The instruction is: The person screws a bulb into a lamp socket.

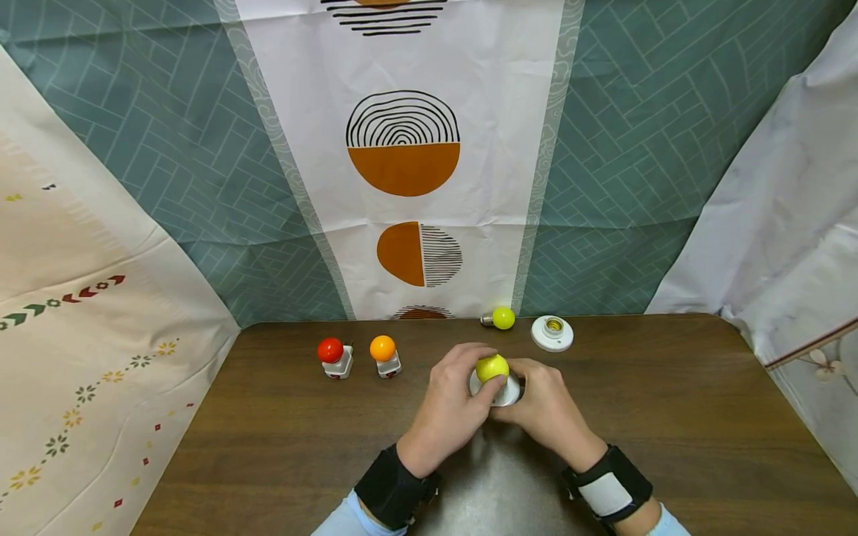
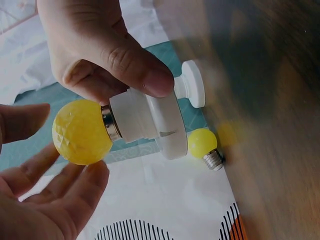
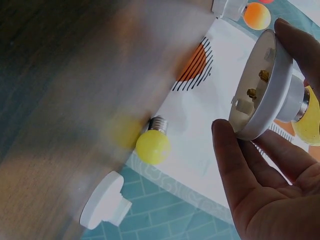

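A yellow light bulb (image 2: 82, 132) sits in a round white lamp holder (image 2: 167, 125), with a strip of its metal base showing above the socket. My left hand (image 1: 456, 391) is around the bulb, thumb and fingertips at its sides. My right hand (image 1: 546, 406) grips the holder by its rim (image 3: 280, 90), thumb on one side and fingers on the other. The holder is raised over the table; its open underside with brass screws shows in the right wrist view. Another yellow light bulb (image 1: 503, 318) and a second white lamp holder (image 1: 552, 334) lie beyond my hands.
To the left stand a red bulb (image 1: 330, 351) and an orange bulb (image 1: 383, 348), each in a small white base. The brown wooden table (image 1: 302, 461) meets a patterned curtain (image 1: 496, 149) at its back edge. White cloth (image 1: 757, 246) hangs along the right side.
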### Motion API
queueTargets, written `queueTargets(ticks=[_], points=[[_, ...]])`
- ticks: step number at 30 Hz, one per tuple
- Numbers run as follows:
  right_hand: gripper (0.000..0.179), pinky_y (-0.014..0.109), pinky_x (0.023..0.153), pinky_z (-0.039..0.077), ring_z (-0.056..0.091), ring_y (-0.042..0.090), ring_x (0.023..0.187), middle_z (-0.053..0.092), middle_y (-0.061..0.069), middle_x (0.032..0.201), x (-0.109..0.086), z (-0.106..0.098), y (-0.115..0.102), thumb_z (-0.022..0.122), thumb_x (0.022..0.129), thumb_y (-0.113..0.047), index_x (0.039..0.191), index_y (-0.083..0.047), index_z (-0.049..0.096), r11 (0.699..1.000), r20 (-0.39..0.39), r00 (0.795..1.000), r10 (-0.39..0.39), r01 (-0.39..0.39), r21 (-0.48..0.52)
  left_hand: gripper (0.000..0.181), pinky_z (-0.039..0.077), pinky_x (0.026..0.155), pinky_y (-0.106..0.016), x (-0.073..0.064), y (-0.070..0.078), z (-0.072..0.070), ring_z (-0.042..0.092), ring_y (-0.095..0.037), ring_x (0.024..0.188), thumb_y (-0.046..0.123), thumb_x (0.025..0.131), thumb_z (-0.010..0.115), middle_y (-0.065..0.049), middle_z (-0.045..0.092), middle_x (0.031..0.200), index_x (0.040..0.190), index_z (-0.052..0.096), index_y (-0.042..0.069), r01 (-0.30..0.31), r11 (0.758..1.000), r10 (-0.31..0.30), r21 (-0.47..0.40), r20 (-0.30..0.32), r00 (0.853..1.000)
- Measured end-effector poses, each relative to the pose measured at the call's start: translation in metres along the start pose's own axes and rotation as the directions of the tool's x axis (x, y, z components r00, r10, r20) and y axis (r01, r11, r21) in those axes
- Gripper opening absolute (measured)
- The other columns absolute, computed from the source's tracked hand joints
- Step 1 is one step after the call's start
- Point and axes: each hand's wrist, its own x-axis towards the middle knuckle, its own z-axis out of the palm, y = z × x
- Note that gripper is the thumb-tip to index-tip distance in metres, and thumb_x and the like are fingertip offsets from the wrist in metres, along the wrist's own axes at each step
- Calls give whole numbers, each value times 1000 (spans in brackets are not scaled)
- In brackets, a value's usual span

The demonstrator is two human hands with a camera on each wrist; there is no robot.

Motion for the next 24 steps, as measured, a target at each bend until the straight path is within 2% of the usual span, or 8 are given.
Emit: queueTargets(ticks=[5, 12, 16, 24], points=[[60, 27, 73, 53, 62, 8, 88, 66, -5, 102, 0, 0, 0, 89, 55, -38, 107, -18, 67, 1000, -3, 1000, -9, 9, 15, 39, 51, 85, -30, 1, 1, 0, 58, -12, 101, 36, 83, 70, 2, 58, 117, 116, 62, 17, 67, 998, -66, 3, -64, 996], [61, 29, 76, 55, 62, 8, 93, 65, -6, 104, 0, 0, 0, 89, 55, -39, 108, -20, 67, 1000, -4, 1000, -10, 10, 29, 52, 50, 79, -27, -1, 1, 1, 59, -16, 95, 48, 79, 69, 1, 57, 110, 118, 61, 14, 145, 989, -144, 6, -66, 987], [61, 29, 76, 55, 62, 8, 92, 65, -6, 104, 0, 0, 0, 89, 55, -40, 108, -20, 67, 999, -2, 1000, -6, 6, 32, 51, 50, 78, -26, -1, 0, 2, 58, -17, 94, 46, 79, 70, 1, 58, 108, 117, 61, 13, 149, 989, -147, 18, -65, 987], [61, 27, 74, 54, 62, 7, 88, 65, -7, 103, -1, 0, 0, 89, 54, -42, 107, -20, 67, 1000, 2, 1000, 0, -1, 28, 38, 54, 80, -32, -1, 0, 2, 58, -11, 91, 36, 81, 72, 1, 59, 104, 110, 65, 14, 118, 993, -117, 11, -52, 992]])
